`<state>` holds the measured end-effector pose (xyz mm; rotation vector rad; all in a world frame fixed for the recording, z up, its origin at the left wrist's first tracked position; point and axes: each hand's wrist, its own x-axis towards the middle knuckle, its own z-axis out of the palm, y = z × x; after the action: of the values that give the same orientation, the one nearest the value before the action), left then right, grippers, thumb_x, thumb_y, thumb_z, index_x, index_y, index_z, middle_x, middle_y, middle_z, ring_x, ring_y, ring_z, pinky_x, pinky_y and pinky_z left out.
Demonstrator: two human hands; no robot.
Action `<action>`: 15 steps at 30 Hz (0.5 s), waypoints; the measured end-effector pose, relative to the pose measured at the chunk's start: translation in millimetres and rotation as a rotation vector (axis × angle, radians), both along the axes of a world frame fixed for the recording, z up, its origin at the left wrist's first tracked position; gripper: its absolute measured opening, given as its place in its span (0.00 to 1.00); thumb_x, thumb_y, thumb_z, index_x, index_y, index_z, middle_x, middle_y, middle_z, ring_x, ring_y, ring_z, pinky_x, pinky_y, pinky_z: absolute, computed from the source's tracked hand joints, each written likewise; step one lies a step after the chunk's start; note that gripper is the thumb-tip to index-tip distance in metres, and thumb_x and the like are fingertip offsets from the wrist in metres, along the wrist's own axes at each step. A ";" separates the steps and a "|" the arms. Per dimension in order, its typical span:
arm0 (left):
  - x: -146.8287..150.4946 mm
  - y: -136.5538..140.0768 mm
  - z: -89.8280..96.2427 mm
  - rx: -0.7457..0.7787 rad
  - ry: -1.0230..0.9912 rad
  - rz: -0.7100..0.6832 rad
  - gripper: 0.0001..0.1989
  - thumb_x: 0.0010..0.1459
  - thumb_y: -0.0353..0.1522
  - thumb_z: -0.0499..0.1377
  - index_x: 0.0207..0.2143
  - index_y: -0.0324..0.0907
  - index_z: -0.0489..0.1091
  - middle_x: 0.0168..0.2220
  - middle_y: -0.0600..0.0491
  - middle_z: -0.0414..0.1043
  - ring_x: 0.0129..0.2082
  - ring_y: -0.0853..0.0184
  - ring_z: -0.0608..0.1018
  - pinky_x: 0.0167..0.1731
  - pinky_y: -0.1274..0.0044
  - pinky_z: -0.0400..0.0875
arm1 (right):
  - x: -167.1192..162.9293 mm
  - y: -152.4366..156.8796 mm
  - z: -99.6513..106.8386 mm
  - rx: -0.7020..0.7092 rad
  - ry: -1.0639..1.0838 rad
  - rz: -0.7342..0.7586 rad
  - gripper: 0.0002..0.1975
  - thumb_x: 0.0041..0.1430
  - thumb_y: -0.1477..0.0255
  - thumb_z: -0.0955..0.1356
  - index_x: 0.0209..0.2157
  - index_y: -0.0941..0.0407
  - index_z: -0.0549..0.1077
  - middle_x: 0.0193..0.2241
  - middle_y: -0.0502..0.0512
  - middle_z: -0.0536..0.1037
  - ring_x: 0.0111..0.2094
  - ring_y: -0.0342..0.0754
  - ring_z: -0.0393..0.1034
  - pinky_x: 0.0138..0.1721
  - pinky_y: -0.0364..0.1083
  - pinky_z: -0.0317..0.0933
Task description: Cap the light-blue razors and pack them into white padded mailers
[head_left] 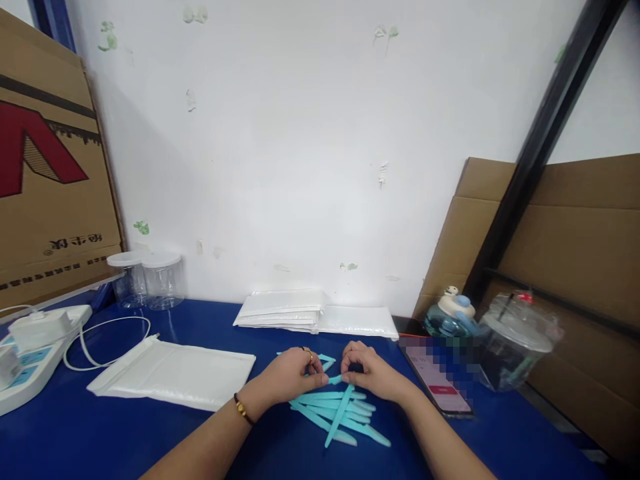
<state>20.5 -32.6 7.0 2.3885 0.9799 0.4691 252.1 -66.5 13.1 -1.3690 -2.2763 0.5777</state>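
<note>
Several slim turquoise eyebrow razors with pale blade ends lie in a loose, crossing pile on the blue table. Just behind the pile, my left hand pinches one end of a turquoise razor. My right hand has thumb and fingers closed at its other end, so it spans the small gap between both hands. Fingers cover most of this piece. More turquoise strips show behind my fingertips, partly hidden by the left hand.
A white padded mailer lies left, with a stack of mailers by the wall. Clear lidded jars and a power strip stand left. To the right are a phone, a teal bottle and a bagged cup.
</note>
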 end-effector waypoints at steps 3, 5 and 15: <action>3.2 0.1 1.3 0.065 0.059 0.002 0.11 0.55 0.38 0.53 0.29 0.44 0.73 0.28 0.55 0.73 0.28 0.68 0.72 0.28 0.79 0.59 | -3.1 1.8 -1.5 0.036 0.067 -0.045 0.04 0.54 0.68 0.68 0.28 0.53 0.73 0.36 0.49 0.70 0.42 0.48 0.63 0.47 0.49 0.51; 1.6 3.7 4.2 0.144 0.101 0.042 0.10 0.54 0.35 0.53 0.26 0.43 0.73 0.28 0.54 0.74 0.29 0.67 0.72 0.30 0.78 0.59 | -0.5 4.4 -3.3 0.053 0.090 -0.077 0.05 0.54 0.68 0.68 0.28 0.53 0.73 0.36 0.50 0.70 0.42 0.49 0.63 0.47 0.48 0.51; -25.8 26.9 6.4 0.213 0.165 0.289 0.07 0.51 0.36 0.57 0.32 0.45 0.71 0.33 0.54 0.72 0.34 0.64 0.72 0.33 0.77 0.59 | 37.7 19.4 -17.4 0.125 -0.053 -0.388 0.05 0.51 0.67 0.68 0.29 0.53 0.74 0.36 0.52 0.72 0.43 0.52 0.62 0.45 0.52 0.48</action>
<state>-5.3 -5.7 13.4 2.5142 1.4245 0.5088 289.8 -47.1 -4.3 -1.7169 -1.9700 0.2692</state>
